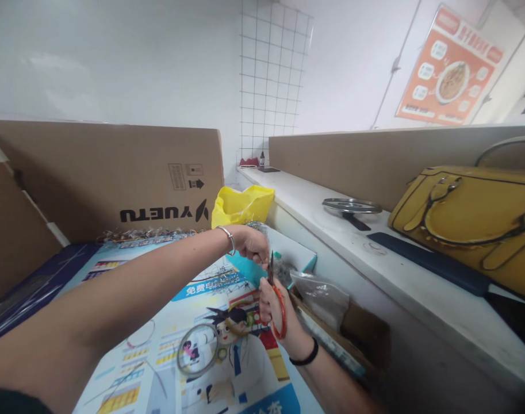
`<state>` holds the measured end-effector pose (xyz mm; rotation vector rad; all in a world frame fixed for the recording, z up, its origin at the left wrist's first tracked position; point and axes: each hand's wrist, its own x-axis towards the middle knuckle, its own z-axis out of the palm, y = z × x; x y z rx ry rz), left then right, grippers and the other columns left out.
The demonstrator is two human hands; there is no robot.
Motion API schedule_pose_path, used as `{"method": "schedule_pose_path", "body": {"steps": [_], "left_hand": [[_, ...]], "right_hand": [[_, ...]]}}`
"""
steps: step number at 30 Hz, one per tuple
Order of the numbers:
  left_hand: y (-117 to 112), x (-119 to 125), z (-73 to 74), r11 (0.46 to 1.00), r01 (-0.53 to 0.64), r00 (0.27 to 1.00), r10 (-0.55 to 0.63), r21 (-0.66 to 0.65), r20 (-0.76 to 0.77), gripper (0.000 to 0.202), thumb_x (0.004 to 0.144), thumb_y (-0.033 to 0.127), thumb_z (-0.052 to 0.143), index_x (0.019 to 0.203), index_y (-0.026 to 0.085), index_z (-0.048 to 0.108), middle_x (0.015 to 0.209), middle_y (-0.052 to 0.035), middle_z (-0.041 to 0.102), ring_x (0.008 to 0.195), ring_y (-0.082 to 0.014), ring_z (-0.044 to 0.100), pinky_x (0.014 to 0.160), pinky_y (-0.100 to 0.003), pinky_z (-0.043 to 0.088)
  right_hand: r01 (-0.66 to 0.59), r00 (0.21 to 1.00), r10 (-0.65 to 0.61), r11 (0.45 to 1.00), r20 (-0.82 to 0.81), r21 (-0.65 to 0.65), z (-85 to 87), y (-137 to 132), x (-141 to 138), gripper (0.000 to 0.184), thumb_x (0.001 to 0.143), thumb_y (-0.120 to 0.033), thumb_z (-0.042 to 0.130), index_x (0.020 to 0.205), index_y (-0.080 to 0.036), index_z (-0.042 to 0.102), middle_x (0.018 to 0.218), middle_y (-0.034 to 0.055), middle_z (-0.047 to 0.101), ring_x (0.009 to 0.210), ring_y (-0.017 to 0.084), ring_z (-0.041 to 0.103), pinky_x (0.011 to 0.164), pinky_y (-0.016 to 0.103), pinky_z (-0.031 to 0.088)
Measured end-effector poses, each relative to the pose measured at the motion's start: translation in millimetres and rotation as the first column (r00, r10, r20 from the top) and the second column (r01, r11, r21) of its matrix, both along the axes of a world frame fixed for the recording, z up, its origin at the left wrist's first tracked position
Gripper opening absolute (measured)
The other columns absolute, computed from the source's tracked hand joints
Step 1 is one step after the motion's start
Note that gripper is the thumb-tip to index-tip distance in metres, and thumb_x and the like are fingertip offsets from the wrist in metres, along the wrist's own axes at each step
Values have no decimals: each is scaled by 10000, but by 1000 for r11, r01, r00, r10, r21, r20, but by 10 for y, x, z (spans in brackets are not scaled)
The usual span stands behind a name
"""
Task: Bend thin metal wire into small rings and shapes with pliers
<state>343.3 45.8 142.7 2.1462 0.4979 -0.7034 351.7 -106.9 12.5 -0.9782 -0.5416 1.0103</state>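
My right hand [268,302] is wrapped round a pair of scissors [283,322] with orange handles, the dark blades pointing up. Just above and left of the blades, the fingers of my left hand [252,246] are pinched together; whatever is between them is too small to make out. Both hands are over the near end of a light-blue open box [307,257], which holds greyish small stuff. Short wire-like pieces [227,279] lie loose to the left of the hands. A coil of thin wire [180,352] rests on the printed sheet [253,368] below them.
A yellow plastic bag [240,210] stands behind the hands, beside a cardboard panel [158,172]. To the right, a clear bag [322,292] lies on a cardboard box [368,333]. The white ledge [305,201] bears a glass lid [352,205] and a yellow handbag [464,230].
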Motion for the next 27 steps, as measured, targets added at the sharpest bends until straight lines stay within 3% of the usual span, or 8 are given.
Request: {"method": "schedule_pose_path", "body": {"steps": [9,16,21,24,27], "left_hand": [[9,15,88,1000,9,999,-9,5,49,134,542,246,646,621,139,633,436,37,397,363,-63,245,351,-202,145],[92,-211,157,993,-81,977,63,84,204,135,596,250,612,681,146,626,464,34,425,402,-77,298,378,-210,167],[51,-658,162,971,-215,894,154,102,422,193,743,349,512,775,169,575,537,41,441,462,-85,330,418,-204,221],[-82,-1067,185,934,-357,777,314,-29,545,265,771,409,513,843,165,586,550,50,426,468,-81,322,447,-200,254],[-271,-1547,169,887,-444,719,439,-129,538,330,773,480,526,885,179,601,555,48,426,484,-88,318,461,-204,247]], "right_hand": [[34,999,-34,999,39,-11,-99,4,-20,484,722,-569,640,709,-249,277,497,-133,199,370,37,158,322,164,143],[-22,973,41,996,226,-85,-111,-31,-42,402,770,-605,547,768,-239,379,508,-115,284,380,59,260,354,199,241],[-23,866,89,990,492,-139,-65,-65,-55,254,748,-418,622,831,-213,496,637,-56,480,521,93,430,492,222,370],[-13,743,127,984,657,-175,11,-121,-32,186,715,-303,637,863,-218,563,752,-21,583,667,143,524,629,257,418],[-8,579,192,973,793,-230,97,-234,-20,288,676,-218,637,962,-244,622,880,14,644,822,204,570,740,297,413]]}}
